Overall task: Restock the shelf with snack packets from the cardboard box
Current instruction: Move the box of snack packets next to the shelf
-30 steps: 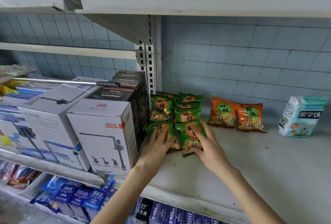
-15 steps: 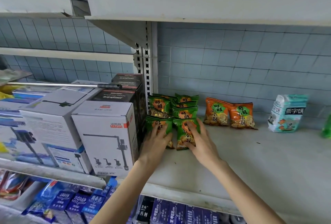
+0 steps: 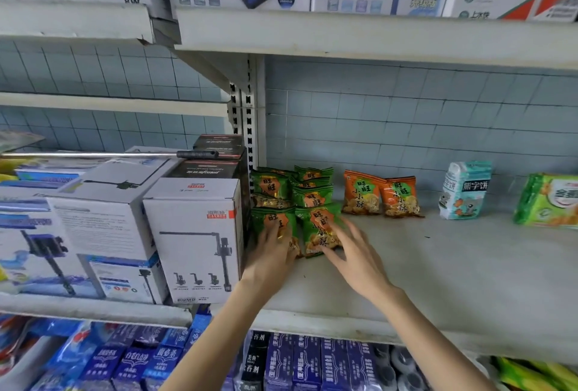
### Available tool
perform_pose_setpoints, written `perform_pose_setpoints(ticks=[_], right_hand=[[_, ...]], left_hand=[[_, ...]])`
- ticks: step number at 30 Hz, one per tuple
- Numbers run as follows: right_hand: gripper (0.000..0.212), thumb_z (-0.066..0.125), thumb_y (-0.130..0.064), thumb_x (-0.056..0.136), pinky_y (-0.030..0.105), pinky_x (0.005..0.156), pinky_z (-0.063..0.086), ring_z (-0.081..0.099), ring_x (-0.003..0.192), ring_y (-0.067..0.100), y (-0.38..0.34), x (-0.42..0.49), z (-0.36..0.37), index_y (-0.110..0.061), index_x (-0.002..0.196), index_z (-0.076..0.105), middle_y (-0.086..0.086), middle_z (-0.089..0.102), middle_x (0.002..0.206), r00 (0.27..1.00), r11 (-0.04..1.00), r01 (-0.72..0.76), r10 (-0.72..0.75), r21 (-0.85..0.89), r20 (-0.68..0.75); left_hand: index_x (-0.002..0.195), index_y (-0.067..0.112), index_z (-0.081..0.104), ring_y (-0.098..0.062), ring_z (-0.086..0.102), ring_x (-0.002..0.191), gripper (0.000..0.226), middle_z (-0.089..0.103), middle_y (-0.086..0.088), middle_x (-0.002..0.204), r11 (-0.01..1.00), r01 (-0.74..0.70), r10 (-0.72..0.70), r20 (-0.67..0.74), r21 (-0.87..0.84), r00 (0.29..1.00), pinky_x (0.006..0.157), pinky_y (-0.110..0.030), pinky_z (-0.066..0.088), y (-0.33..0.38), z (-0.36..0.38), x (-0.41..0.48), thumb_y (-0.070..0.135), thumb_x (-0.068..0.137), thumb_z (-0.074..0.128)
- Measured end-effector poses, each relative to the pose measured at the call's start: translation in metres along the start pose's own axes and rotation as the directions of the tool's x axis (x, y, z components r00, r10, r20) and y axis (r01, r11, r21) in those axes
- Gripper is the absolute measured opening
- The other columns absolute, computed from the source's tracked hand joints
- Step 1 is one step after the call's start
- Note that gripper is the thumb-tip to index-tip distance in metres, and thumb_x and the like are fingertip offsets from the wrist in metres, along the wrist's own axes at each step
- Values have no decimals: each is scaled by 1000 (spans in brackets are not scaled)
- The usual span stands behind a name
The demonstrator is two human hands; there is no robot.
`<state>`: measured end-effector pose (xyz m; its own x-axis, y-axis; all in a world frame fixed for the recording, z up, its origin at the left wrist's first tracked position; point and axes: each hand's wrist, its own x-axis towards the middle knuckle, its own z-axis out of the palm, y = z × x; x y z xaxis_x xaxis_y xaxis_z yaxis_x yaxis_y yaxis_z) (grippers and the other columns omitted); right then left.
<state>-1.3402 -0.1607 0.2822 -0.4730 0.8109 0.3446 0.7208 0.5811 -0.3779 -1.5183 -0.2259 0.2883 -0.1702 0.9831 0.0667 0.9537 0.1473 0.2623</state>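
- Pale shelf [image 3: 453, 265], blue-tiled wall [image 3: 406, 127] behind; green snack packets [image 3: 312, 196] stacked at its 9 o'clock end (orange packets [image 3: 381, 195] at their 3 o'clock).
- Left hand [image 3: 272, 249] lies flat on the front-left packet [image 3: 262, 217]; right hand [image 3: 356, 256] is splayed, fingertips touching the front-right packet [image 3: 316, 228].
- Right hand has slid toward 4 o'clock since half a second ago.

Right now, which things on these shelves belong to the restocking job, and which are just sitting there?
Job: green snack packets, orange snack packets, shelf, left hand and right hand on the front two.
Just there: white boxes, light-blue biscuit bag, green pack far right, blue boxes below.
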Motion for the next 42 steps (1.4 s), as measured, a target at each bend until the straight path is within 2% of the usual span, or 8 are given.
perform_pose_setpoints(ticks=[6,10,18,25,30,35,42], right_hand=[[62,40,-51,96,35,110,29,18,143,15,5,-36,-23,-28,150,21,-3,15,158,996,995,-82,84,-52,33],[64,39,-53,96,33,110,28,18,143,12,13,-61,-41,-27,151,20,-5,17,157,989,987,-144,146,-75,17],[67,31,-58,94,33,108,30,19,143,13,32,-99,-79,-26,151,17,-6,16,158,973,960,-230,231,-160,-10],[71,23,-64,92,32,109,29,19,143,15,68,-134,-121,-27,152,14,-2,16,158,957,915,-290,282,-282,-70],[77,14,-69,86,35,110,27,18,144,16,107,-170,-158,-30,152,8,-3,11,159,933,878,-358,352,-319,-79],[74,18,-69,89,36,112,24,19,144,17,148,-214,-190,-32,152,5,-3,12,160,909,852,-413,407,-321,-87],[75,21,-69,89,38,114,21,17,145,16,208,-286,-239,-32,152,4,-2,9,160,864,810,-498,495,-311,-93]], left_hand=[[150,21,22,-23,0,146,55,7,-2,160,998,-21,21,1,-53,1000,115,-45,17,-6,0,-6,45,101,28],[149,25,24,-25,7,146,57,12,-1,159,991,-65,56,-80,-116,995,114,-44,21,5,-4,-14,51,98,30],[149,23,25,-24,24,140,59,25,-2,155,995,-100,98,-173,-1,980,108,-46,30,29,-20,-39,52,97,33],[150,25,22,-25,27,139,64,29,-1,153,990,-126,137,-233,62,963,107,-44,31,58,-30,-47,57,95,30],[149,24,27,-24,29,139,64,31,1,153,990,-132,140,-250,52,958,109,-41,29,107,-25,-52,57,94,32],[148,22,28,-22,27,140,67,35,0,151,982,-177,187,-213,65,959,111,-39,24,174,-1,-69,60,94,29],[150,25,21,-21,26,140,68,31,1,153,968,-247,251,-153,45,956,112,-38,23,263,35,-88,61,94,25]])
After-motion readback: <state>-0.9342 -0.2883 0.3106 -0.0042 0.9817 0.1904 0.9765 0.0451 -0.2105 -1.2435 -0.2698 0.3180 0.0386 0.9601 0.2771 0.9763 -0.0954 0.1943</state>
